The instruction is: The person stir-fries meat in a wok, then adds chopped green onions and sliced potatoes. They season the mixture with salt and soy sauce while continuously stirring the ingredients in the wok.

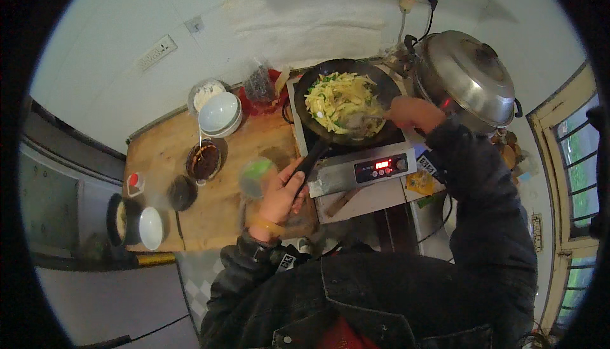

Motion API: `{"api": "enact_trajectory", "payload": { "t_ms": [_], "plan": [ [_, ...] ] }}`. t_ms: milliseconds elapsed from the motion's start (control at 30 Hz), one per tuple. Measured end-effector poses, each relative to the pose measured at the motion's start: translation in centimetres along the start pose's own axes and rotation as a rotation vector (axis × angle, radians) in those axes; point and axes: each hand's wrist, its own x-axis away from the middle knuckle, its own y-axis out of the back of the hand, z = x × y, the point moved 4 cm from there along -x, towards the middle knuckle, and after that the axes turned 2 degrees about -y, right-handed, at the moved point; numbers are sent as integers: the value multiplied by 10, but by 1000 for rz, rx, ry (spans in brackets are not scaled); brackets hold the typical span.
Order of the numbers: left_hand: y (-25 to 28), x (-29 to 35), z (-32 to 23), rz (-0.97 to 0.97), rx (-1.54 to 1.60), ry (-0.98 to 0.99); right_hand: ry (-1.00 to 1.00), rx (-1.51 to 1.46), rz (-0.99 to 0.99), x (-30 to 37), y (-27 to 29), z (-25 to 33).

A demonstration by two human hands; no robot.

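Observation:
A dark wok [387,82] sits on the induction cooker [343,179], filled with pale yellow strips, perhaps potato, mixed with bits of green [337,98]. My left hand [279,193] is wrapped around the wok's black handle [312,158]. Over the right rim reaches my right hand [414,114], closed on a spatula [361,120] whose metal blade, blurred, is down among the strips. Most of the spatula's handle is hidden in my fist.
Right of the wok stands a large lidded steel pot [467,76]. On the wooden table [159,152] are stacked bowls [220,115], a bowl of dark sauce [206,161], a white bowl [151,228] and a blurred green-topped container [257,176]. A cord [432,15] hangs at the wall.

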Motion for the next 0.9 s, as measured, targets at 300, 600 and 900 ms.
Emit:
{"api": "enact_trajectory", "payload": {
  "t_ms": [300,600,900],
  "plan": [
    [-8,0,2,1,26,9,41,-384,-328,-31,-16,37],
    [-8,-3,7,23,43,-12,-417,-536,103,-6,-18,19],
    [-12,1,10,1,90,-7,68,-412,-78,17,4,13]
  ]
}}
